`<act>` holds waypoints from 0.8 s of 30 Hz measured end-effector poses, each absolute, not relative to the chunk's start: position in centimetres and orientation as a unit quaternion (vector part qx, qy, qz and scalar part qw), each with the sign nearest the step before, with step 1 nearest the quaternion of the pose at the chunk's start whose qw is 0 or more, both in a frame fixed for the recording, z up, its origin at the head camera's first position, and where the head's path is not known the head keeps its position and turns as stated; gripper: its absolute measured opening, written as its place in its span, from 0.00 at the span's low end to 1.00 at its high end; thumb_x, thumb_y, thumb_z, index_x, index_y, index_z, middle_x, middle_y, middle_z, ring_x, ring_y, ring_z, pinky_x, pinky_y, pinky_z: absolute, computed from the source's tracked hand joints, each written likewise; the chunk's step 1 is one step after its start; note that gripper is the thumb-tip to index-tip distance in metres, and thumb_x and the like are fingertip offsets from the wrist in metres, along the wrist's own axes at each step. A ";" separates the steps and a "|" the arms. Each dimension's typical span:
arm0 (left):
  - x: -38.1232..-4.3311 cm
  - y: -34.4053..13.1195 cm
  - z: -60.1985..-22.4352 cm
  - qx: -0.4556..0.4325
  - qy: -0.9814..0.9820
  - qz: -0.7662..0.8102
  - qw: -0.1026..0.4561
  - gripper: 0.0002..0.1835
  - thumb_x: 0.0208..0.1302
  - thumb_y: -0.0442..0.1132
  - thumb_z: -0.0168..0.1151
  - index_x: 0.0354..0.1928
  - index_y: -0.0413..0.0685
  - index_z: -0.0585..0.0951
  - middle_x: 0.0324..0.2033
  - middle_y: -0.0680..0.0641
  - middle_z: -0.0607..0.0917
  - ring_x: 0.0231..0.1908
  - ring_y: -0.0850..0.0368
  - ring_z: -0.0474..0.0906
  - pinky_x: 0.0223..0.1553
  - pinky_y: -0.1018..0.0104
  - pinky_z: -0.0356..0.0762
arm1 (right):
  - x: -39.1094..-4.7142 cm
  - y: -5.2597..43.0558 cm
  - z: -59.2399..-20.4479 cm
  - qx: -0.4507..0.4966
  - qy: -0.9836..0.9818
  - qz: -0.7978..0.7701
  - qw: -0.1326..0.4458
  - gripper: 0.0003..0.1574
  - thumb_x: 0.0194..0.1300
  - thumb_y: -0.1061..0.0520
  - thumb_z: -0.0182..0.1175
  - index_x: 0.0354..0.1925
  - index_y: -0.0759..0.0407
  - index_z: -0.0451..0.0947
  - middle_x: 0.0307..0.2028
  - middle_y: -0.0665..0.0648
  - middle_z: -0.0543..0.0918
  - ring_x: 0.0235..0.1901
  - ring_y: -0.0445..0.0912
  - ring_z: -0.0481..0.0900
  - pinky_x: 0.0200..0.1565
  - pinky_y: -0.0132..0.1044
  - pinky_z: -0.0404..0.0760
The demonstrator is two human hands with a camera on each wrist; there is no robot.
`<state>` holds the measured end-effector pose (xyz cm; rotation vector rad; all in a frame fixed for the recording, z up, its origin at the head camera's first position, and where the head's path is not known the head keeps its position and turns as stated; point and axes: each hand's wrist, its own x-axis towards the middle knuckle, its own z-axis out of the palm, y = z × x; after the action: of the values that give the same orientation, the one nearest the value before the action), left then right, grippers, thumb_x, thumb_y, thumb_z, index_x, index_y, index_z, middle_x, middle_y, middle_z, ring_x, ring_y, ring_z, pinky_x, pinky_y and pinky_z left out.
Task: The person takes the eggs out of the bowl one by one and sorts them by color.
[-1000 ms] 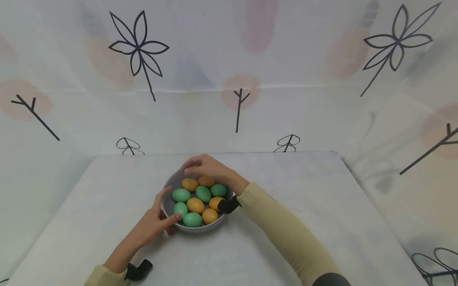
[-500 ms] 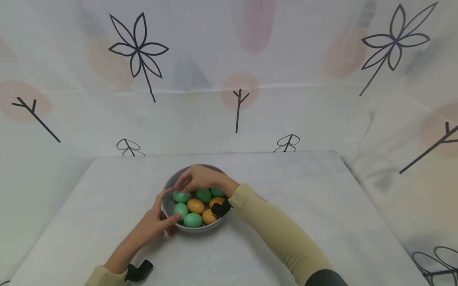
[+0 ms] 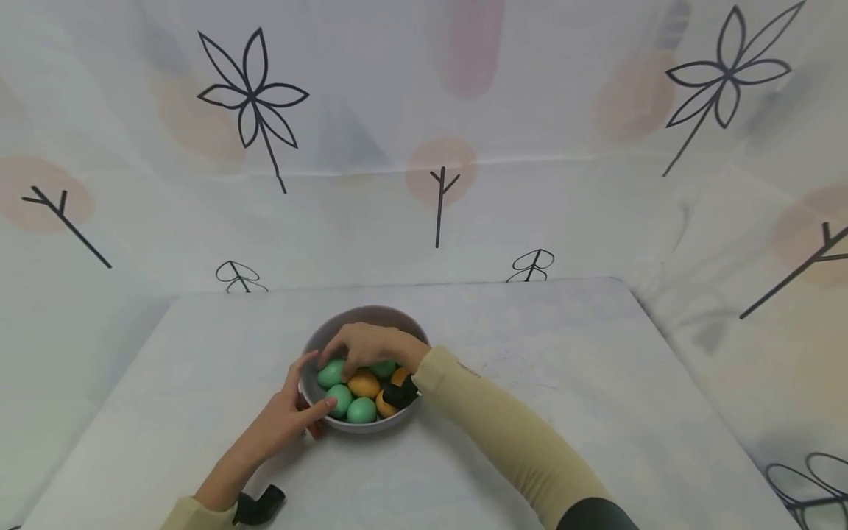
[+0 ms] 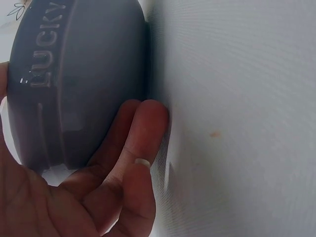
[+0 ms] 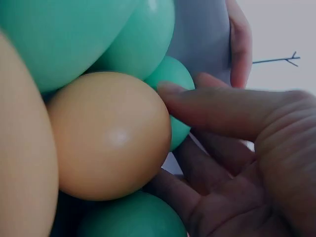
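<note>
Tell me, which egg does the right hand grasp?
The leftmost green egg in the bowl, in the head view: the right hand has its thumb and fingers around it, whereas others, such as the orange egg beside it, lie outside that grasp.

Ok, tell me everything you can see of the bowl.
The bowl is round and grey, with a smooth, glossy wall that looks ceramic; raised letters on its outside read LUCKY. It sits upright on the white table, holding green eggs and orange eggs. The left hand grips its left side, with fingers low against the outside. The right hand reaches inside, among the eggs; whether it touches the bowl itself, I can't tell.
</note>
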<state>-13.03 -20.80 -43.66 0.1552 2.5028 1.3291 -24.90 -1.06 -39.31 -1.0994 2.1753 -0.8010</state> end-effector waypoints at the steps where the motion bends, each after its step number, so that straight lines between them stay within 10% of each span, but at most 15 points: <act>1: -13.0 -20.8 -43.7 0.053 0.871 0.464 0.152 0.46 0.68 0.53 0.63 0.77 0.61 0.43 0.23 0.47 0.83 0.27 0.52 0.79 0.32 0.61 0.73 | -24.9 -1.1 -39.4 -0.411 0.817 -0.292 0.280 0.28 0.59 0.63 0.70 0.57 0.46 0.83 0.55 0.42 0.81 0.49 0.35 0.76 0.54 0.31 0.71; 24: -12.9 -20.5 -43.4 0.043 0.873 0.459 0.160 0.47 0.68 0.56 0.61 0.77 0.60 0.42 0.23 0.47 0.83 0.27 0.53 0.78 0.32 0.61 0.73 | -24.8 -1.1 -39.6 -0.389 0.830 -0.321 0.238 0.23 0.60 0.57 0.72 0.54 0.48 0.84 0.52 0.43 0.82 0.48 0.36 0.76 0.51 0.30 0.73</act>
<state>-12.92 -20.52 -43.39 0.1220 2.4932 1.3109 -24.75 -1.08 -39.55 -1.0667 2.2751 -0.8788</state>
